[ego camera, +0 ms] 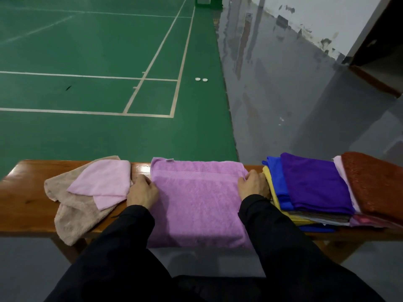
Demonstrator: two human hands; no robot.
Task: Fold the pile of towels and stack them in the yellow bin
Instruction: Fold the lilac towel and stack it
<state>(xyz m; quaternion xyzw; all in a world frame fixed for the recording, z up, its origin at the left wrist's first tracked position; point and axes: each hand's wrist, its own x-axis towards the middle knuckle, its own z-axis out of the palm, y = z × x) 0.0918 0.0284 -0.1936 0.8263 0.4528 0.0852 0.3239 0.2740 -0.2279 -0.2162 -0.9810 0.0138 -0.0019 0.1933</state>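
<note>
A folded lilac towel (197,201) lies flat in the middle of the wooden bench (26,203), its near edge hanging over the front. My left hand (142,191) grips its left edge with curled fingers. My right hand (254,186) grips its right edge, thumb on top. To the left lie a loosely folded pale pink towel (102,182) on a crumpled beige towel (74,216). To the right sits a stack of towels with a dark purple one (316,184) on top, blue (278,182) and yellow (269,184) beneath, and a rust-red one (375,184) at the far right. No yellow bin is in view.
Beyond the bench lies a green court floor (87,51) with white lines, then a grey glossy floor (283,94) on the right. Two small white discs (201,79) lie on the green floor. A white wall runs along the far right.
</note>
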